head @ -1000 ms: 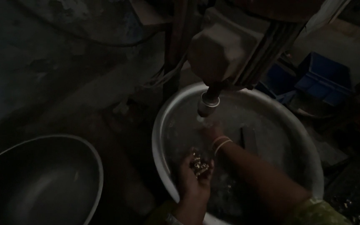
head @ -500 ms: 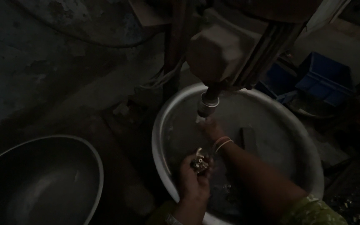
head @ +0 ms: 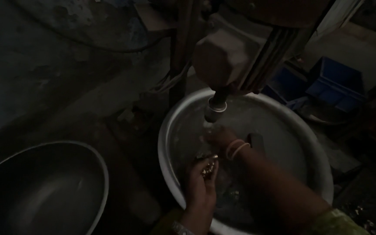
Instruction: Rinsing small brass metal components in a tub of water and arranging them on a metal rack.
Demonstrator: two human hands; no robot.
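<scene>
A big pale metal basin stands under a machine whose round spindle tip hangs over its far side. My left hand is cupped inside the basin and holds a small heap of shiny gold-coloured metal pieces. My right hand, with bangles at the wrist, reaches up just under the spindle tip. Its fingers are dim, and I cannot tell whether they pinch a piece. More small pieces lie dimly on the basin floor.
A second large metal bowl sits at lower left on the dark floor. Blue plastic crates stand at the upper right. The machine body and its post rise behind the basin. The scene is very dark.
My left hand with the metal pieces has shifted slightly towards the right hand. The right hand stays under the spindle tip.
</scene>
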